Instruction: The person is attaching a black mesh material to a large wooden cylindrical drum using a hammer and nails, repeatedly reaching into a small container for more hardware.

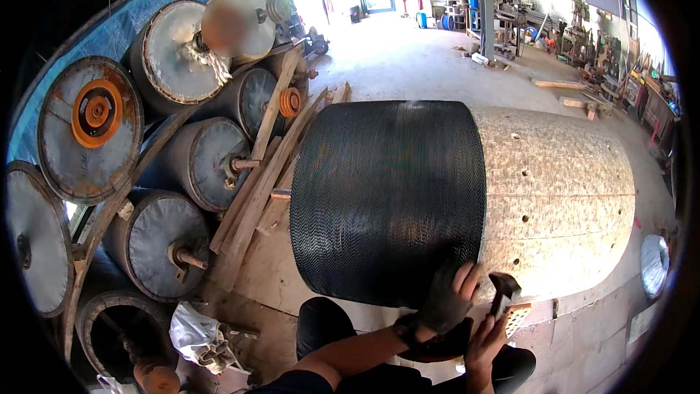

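the drum lies on its side across the middle of the frame, its left part wrapped in black ribbed wire and its right part bare pale wood with a few small holes. the left hand, in a dark glove, sits low centre-right, fingers spread and pressed flat against the lower edge of the black wrap, right where it meets the bare wood; it grips nothing. the right hand, bare, is just beside it at the bottom of the frame, fingers clenched around the handle of a hammer, whose dark head stands close to the drum's lower side, near the seam; whether it touches i cannot tell. a small perforated block shows just right of that hand. the person's dark-trousered knee is below the drum. on the left of the frame a stack of other rollers with metal end plates leans together, wooden planks propped against them, an orange hub on one at upper left. a white rag lies at lower left. the upper right shows a cluttered workshop floor.
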The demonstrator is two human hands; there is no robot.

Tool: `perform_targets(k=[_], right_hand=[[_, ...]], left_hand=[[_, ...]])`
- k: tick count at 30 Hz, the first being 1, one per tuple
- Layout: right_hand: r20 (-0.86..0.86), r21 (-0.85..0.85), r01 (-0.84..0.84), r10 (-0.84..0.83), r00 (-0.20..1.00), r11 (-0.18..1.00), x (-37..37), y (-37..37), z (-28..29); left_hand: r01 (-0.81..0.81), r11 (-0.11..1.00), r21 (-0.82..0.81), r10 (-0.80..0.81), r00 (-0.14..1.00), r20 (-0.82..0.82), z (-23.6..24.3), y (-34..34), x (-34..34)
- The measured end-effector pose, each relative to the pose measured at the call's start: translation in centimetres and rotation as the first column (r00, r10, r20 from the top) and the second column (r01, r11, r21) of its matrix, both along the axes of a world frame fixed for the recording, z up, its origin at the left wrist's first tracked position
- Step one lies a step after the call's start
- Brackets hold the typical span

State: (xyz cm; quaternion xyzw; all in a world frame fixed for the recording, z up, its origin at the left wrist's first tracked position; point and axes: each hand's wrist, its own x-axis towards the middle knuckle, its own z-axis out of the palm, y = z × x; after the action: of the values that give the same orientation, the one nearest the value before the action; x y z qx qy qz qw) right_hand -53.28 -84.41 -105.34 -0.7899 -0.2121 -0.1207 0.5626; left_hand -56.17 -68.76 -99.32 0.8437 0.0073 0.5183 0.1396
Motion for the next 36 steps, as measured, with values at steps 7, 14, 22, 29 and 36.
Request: perform_targets(k=[7, 14, 22, 29, 36], right_hand=[[0.097, -0.188, 0.002, 0.016, 0.995, 0.982, -0.4, -0.4, 1.4], [0.046, -0.335, -0.031, 0.049, 0.998, 0.942, -0.8, -1.0, 2.1], [0.198, 0.143, -0.004, -0.025, 0.98, 0.99, -1.6, -2.6, -0.3], [0.099, 0.122, -0.102, 0.09, 0.991, 0.987, -4.1, -3.0, 3.3], [0.053, -0.273, 0.003, 0.012, 0.999, 0.962, -3.0, -3.7, 3.8]], left_hand=[[0.204, 0.976, 0.082, -0.153, 0.897, -0.415, -8.1, -3.1, -6.9], [0.267, 0.931, -0.251, -0.357, 0.813, -0.46, -14.0, -4.5, -9.0], [0.294, 0.925, -0.243, -0.372, 0.835, -0.405, -15.8, -5.9, -7.9], [0.333, 0.864, -0.377, -0.429, 0.879, -0.207, -14.9, -7.0, -10.2], [0.266, 0.964, -0.027, -0.243, 0.832, -0.498, -3.7, -5.3, -10.0]])
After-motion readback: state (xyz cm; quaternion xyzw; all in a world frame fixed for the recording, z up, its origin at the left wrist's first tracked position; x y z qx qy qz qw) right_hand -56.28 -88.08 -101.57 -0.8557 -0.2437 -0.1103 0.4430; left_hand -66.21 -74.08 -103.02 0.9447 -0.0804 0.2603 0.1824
